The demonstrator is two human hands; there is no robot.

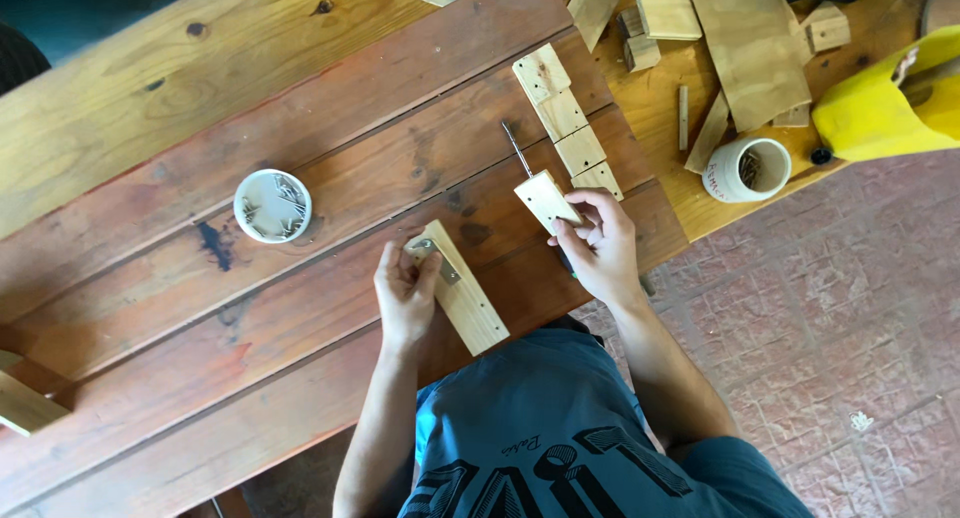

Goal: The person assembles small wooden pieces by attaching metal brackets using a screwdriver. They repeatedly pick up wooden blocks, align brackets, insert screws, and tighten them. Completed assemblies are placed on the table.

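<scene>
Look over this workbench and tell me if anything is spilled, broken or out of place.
Nothing looks spilled or broken. The white tub of screws stands upright, as does the white cup by the offcuts. A dark stain marks the table plank. The left hand steadies a wood strip; the right hand holds a small block.

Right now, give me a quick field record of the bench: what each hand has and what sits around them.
Left hand: pressing a small metal bracket onto a pale wood strip
Right hand: gripping a small wood block
Beside the block: screwdriver, row of drilled wood pieces
Left of the hands: white tub of screws
Surface: red-brown plank table
</scene>
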